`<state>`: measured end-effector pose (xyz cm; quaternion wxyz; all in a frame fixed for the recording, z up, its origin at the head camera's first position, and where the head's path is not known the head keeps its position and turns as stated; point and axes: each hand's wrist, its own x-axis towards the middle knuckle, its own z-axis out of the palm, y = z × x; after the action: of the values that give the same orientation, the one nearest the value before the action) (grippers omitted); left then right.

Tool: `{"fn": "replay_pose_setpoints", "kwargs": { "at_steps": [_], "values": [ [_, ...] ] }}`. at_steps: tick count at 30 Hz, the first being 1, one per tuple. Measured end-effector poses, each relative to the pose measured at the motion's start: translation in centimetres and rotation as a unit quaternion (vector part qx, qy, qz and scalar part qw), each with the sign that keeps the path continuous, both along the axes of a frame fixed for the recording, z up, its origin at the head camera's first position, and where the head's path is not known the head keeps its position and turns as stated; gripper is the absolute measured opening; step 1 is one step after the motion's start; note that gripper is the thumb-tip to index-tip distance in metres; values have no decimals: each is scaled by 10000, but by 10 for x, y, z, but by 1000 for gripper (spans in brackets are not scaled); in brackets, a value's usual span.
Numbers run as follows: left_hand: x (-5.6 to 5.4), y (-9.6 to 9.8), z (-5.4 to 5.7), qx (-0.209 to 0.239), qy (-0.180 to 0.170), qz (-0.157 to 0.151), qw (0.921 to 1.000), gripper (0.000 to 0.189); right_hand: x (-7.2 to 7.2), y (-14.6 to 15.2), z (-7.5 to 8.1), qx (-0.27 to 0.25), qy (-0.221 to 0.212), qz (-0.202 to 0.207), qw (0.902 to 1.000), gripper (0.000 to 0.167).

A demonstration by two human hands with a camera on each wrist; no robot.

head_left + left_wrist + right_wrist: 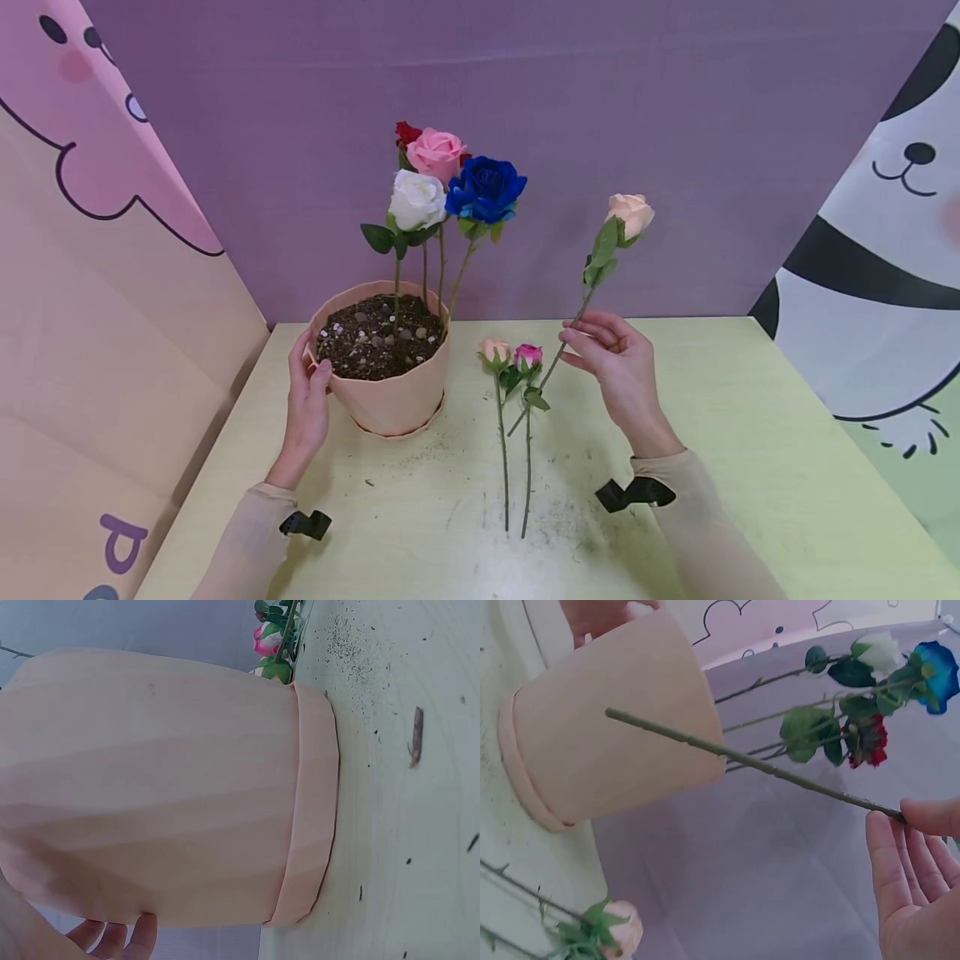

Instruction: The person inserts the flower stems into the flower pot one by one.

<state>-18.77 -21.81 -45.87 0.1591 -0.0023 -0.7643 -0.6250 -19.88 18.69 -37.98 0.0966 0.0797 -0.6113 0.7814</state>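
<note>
My right hand (618,358) pinches the stem of a pale peach rose (632,214) between thumb and fingers, bloom up, stem slanting down to the left. In the right wrist view, the stem's lower end (622,716) overlaps the pot. My left hand (306,400) holds the left side of a peach flower pot (393,400) near the rim, thumb toward the front, fingers around the wall. Dark soil (360,342) with pebbles fills the pot. A white rose (417,200), a blue rose (486,190), a pink rose (437,155) and red blooms (407,133) stand in it.
Right of the pot, a small peach rose (495,350) and a magenta rose (528,357) lie on the pale table (420,533). Soil crumbs are scattered at the table's middle. A purple backdrop (712,167) rises behind, with printed cartoon panels at both sides.
</note>
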Motion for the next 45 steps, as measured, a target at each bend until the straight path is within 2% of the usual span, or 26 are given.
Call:
{"fn": "replay_pose_setpoints", "kwargs": {
  "at_steps": [8, 14, 21, 26, 29, 33, 38, 41, 45],
  "values": [
    [2, 1, 1, -18, -13, 17, 10000, 60, 7, -19, 18, -81, 359, -18, 9993, 25],
    [2, 1, 2, -8, 4, 5, 10000, 60, 10, -37, 34, -163, 969, 204, 9949, 30],
    [2, 1, 1, -9, 20, 13, 10000, 60, 14, -63, 52, -69, 1923, 626, 9793, 37],
    [1, 0, 0, 10, 59, -23, 10000, 60, 15, -86, 68, 294, 2608, 620, 9629, 21],
    [0, -1, 0, 15, 94, -53, 9999, 60, 13, -101, 75, 396, 2917, 648, 9535, 21],
    [0, -1, 0, 4, 136, -60, 9999, 60, 10, -125, 80, 493, 3034, 633, 9495, 20],
    [-1, -2, -1, 50, 125, -64, 9999, 60, 7, -156, 80, 614, 2980, 731, 9498, 20],
    [-1, -2, -2, 57, 102, -72, 9999, 60, 2, -172, 79, 835, 3003, 692, 9477, 20],
    [-2, -1, -1, 63, 121, -48, 9999, 60, -7, -193, 79, 1302, 3104, 567, 9399, 18]
  ]
}}
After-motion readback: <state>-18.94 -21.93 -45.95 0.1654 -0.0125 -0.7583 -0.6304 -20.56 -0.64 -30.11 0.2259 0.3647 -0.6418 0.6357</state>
